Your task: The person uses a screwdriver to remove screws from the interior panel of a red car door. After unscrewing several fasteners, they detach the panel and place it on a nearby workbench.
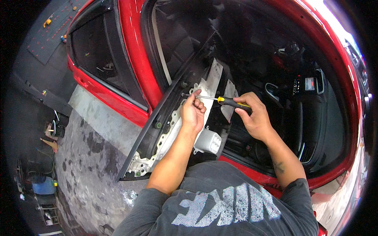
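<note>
My right hand (256, 118) is wrapped around the black-and-yellow handle of a screwdriver (232, 103), which lies nearly level and points left. At the other end, my left hand (193, 114) has its thumb and forefinger closed at the metal shaft near the tip, the other fingers curled in. The tip reaches toward the dark edge of an open car door (149, 133), with its white inner frame (169, 133) exposed. What the tip touches is too small to make out. Below my left hand, a white box-shaped part (208, 141) sits on the door.
The red car body (136, 51) surrounds the doorway, with dark seats and a dashboard (319, 118) inside. A closed rear door (102, 59) stands at the left. Stained grey floor (90, 169) spreads below it, with a blue container (44, 185) at the far left.
</note>
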`<state>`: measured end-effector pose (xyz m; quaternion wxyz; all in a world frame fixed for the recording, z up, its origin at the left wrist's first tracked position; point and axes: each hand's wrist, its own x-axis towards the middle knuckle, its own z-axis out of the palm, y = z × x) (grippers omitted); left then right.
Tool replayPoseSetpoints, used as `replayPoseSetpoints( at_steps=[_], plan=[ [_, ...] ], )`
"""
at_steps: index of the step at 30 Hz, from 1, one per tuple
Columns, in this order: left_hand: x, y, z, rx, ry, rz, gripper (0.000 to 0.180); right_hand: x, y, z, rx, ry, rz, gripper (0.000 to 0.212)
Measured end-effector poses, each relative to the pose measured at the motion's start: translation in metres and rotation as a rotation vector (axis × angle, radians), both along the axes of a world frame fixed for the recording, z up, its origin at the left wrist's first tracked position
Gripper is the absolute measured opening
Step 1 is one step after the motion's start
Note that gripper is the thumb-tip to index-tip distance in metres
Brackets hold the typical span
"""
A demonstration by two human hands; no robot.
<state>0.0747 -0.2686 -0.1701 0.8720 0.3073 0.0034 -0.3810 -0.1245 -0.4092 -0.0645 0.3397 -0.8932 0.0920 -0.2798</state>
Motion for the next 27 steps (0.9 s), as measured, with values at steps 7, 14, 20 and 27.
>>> replayPoseSetpoints(
  at_steps=[7,14,20,27],
  plan=[
    [-0.008,0.002,0.006,0.078,-0.055,-0.001,0.036,0.007,-0.005,0.043,0.429,0.424,-0.004,0.029],
    [-0.009,-0.001,0.008,0.075,-0.054,-0.003,0.039,0.023,-0.021,0.053,0.553,0.54,0.103,0.036],
    [-0.015,-0.004,0.016,0.063,-0.01,-0.002,0.036,0.01,-0.023,0.03,-0.656,0.406,0.216,0.037],
    [-0.008,-0.005,0.013,0.018,0.064,-0.011,0.034,0.006,-0.007,0.018,0.037,0.072,-0.01,0.036]
  ],
)
